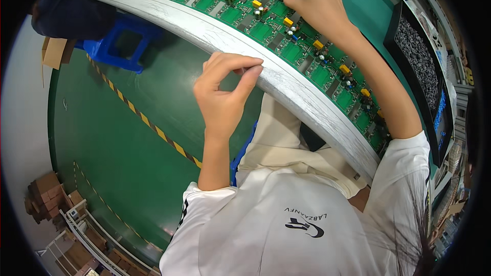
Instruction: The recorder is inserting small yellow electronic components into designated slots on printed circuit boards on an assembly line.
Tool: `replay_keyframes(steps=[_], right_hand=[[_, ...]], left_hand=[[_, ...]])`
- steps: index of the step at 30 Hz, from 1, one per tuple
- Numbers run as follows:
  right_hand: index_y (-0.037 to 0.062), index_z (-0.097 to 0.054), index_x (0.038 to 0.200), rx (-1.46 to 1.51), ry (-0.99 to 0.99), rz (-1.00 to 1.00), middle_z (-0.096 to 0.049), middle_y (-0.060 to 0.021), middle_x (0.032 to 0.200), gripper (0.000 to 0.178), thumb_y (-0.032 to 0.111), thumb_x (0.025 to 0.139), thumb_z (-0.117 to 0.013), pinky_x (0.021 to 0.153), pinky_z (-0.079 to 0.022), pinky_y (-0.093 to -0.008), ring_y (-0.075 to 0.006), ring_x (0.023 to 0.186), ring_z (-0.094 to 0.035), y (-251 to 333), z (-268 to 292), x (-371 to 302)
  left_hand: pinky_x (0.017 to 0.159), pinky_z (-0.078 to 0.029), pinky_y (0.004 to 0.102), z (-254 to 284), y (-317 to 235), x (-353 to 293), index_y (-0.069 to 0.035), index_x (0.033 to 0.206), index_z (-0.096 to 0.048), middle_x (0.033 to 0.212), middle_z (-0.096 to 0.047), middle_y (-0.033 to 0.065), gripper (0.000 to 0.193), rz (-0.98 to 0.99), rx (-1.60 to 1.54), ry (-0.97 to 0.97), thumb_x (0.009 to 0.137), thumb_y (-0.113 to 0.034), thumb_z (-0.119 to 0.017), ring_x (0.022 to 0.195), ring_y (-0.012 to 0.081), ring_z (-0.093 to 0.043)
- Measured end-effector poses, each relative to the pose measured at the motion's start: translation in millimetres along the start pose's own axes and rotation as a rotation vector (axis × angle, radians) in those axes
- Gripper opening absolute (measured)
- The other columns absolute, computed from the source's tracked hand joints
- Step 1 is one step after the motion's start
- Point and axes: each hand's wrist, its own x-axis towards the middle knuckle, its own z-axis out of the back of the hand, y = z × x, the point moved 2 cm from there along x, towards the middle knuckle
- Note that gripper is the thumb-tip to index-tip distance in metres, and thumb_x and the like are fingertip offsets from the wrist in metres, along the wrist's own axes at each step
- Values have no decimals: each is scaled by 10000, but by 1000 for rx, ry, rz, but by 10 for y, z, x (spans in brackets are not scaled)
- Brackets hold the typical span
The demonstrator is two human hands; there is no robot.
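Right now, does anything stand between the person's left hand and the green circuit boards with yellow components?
Only the long, shiny silver rail lies between the left hand and the green circuit boards; nothing else visible intervenes.

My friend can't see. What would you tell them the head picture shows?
Someone's right hand reaches onto a row of green circuit boards; their left hand is pinched near a silver rail. A black tray of small parts is at right.
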Motion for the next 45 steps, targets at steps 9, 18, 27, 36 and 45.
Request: replay_keyframes(steps=[9,18,27,36,45], right_hand=[[34,-678,870,-143,15,132,-693,-115,793,131,141,796,-668,661,-522,-374,-276,721,-670,-229,-131,-41],[59,-667,827,-197,-39,9,-678,-96,741,112,151,764,-652,625,-513,-402,-302,679,-653,-149,-189,-60],[63,-656,807,-214,-30,-59,-668,-107,732,114,159,748,-648,616,-502,-420,-312,686,-646,-100,-203,-61],[61,-643,780,-277,-63,-73,-657,-116,729,116,165,727,-651,627,-503,-436,-332,708,-643,-126,-158,-82],[57,-657,742,-261,-44,-10,-653,-137,758,97,149,716,-642,603,-506,-470,-352,729,-647,-64,-119,-110]], left_hand=[[721,-430,239,-67,-96,194,-21,884,-712,852,-670,43,128,-49,217,58,761,9,-700,781,121,-562],[760,-445,265,-136,-207,565,-30,912,-719,880,-678,42,151,-95,290,38,762,-47,-718,815,136,-576],[778,-449,272,-132,-165,661,-29,913,-720,881,-683,52,148,-107,305,50,774,-78,-712,818,142,-581],[743,-466,288,-145,-49,681,-24,922,-714,874,-700,93,140,-111,438,105,800,-87,-689,787,163,-618],[664,-462,301,-234,-35,702,-19,915,-705,844,-697,118,137,11,331,259,785,-47,-670,747,217,-644]])
